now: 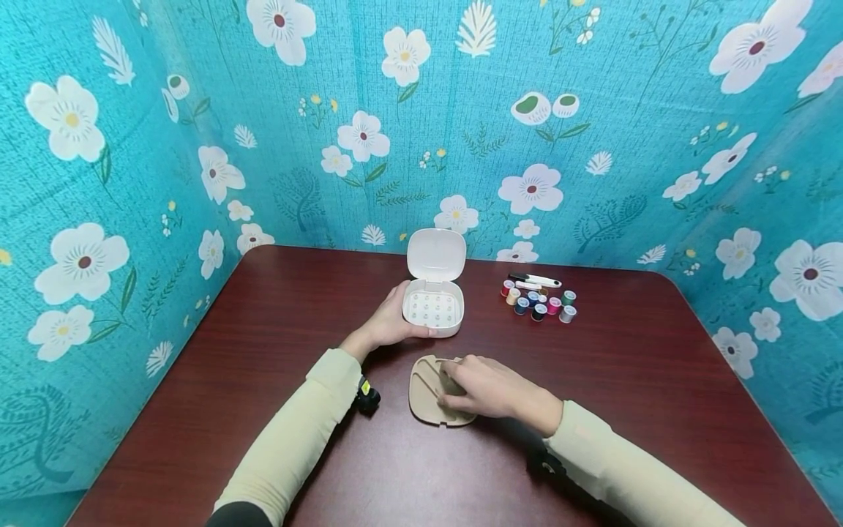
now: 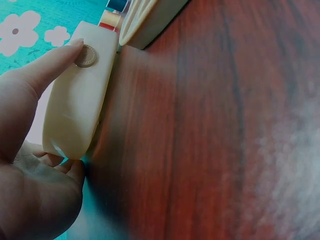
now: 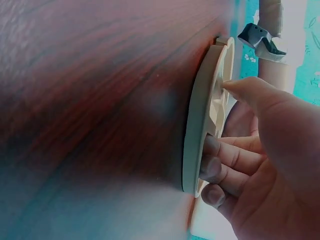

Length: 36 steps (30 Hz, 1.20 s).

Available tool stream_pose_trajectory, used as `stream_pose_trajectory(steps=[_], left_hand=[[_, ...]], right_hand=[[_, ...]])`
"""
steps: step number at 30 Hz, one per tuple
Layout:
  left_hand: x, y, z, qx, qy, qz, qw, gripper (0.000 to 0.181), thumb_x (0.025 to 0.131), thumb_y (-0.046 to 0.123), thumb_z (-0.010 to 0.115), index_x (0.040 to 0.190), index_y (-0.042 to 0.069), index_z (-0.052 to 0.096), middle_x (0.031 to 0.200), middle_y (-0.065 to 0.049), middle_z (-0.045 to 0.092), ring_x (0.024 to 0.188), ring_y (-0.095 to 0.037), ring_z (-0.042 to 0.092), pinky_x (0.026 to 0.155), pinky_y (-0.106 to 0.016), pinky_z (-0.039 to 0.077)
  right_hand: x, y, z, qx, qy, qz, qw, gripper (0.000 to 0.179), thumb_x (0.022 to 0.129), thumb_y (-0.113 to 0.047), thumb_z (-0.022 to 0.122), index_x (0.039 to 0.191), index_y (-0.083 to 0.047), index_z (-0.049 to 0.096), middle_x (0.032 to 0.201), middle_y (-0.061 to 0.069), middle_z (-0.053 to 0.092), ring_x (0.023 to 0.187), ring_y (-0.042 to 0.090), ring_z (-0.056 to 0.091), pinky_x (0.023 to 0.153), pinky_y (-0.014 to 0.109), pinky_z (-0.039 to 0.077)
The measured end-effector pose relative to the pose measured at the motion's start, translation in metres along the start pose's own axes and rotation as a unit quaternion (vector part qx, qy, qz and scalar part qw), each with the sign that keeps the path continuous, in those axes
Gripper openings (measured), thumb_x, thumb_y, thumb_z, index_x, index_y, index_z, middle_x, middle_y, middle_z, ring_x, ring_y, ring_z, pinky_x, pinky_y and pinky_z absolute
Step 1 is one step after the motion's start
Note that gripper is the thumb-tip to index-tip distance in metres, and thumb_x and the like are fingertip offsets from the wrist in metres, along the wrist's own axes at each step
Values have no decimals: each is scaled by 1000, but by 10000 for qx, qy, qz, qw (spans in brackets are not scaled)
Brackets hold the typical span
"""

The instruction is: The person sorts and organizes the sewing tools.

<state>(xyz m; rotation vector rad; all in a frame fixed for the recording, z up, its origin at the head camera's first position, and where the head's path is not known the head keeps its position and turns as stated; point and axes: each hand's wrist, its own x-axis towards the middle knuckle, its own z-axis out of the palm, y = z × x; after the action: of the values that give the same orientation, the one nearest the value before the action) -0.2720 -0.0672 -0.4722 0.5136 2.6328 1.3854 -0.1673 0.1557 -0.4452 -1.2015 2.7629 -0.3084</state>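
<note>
A white plastic box [image 1: 448, 331] stands near the middle of the table, its hinged lid [image 1: 436, 254] raised and its floor dotted with small marks. My left hand [image 1: 393, 320] grips the box by its left side and front. In the left wrist view the thumb touches a round button [image 2: 86, 56] on the box front, while fingers curl underneath the far end. Closer to me, a beige divided tray [image 1: 423, 399] lies on the table. From above, my right hand [image 1: 495, 389] reaches into the tray and pinches its inner part with thumb and curled fingers; the exact contact is partly hidden.
Several thread spools [image 1: 522, 306] in different colours stand in a cluster to the right of the box. Behind them lies a slim black and white tool [image 1: 543, 280]. A flowered blue curtain [image 1: 316, 146] borders the back and sides of the dark red table [image 1: 276, 307].
</note>
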Motion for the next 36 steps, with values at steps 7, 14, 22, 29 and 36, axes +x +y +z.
stream_pose_trajectory(steps=[7, 14, 22, 29, 36], left_hand=[[0, 0, 0, -14, -36, -45, 10000, 120, 69, 33, 96, 159, 6, 23, 155, -18, 36, 140, -30, 39, 118, -46, 31], [0, 0, 0, -75, -56, -12, 10000, 119, 69, 32, 96, 159, 7, 23, 154, -18, 37, 138, -31, 40, 117, -47, 31], [-2, 4, -1, -2, 3, -26, 10000, 120, 70, 33, 96, 159, 4, 22, 154, -20, 36, 139, -32, 40, 116, -48, 32], [-2, 2, 1, 82, 18, -76, 9999, 122, 70, 35, 95, 160, 4, 20, 155, -18, 36, 138, -31, 41, 116, -47, 33], [-2, 1, 1, 134, 29, -13, 9999, 121, 70, 37, 95, 160, 4, 21, 156, -20, 35, 139, -32, 40, 116, -47, 33]], right_hand=[[-1, -1, 1, 96, 100, -112, 9998, 26, 93, -39, 73, 89, -16, 61, 69, -7, 52, 57, 4, 46, 50, 25, 36], [-1, 1, -3, 356, 220, -202, 9989, 20, 97, -35, 69, 89, -18, 64, 74, -8, 57, 63, 4, 50, 56, 24, 42], [-8, 9, -13, 583, 581, -38, 9966, 29, 96, -28, 71, 118, -9, 71, 99, 0, 67, 84, 14, 64, 75, 34, 54], [-13, 18, -19, 735, 822, 150, 9938, 23, 96, -23, 73, 113, -9, 72, 97, 0, 67, 87, 16, 66, 79, 36, 56], [-19, 28, -23, 710, 807, 462, 9931, 27, 95, -24, 73, 117, -8, 71, 102, 3, 69, 91, 18, 68, 83, 40, 57]])
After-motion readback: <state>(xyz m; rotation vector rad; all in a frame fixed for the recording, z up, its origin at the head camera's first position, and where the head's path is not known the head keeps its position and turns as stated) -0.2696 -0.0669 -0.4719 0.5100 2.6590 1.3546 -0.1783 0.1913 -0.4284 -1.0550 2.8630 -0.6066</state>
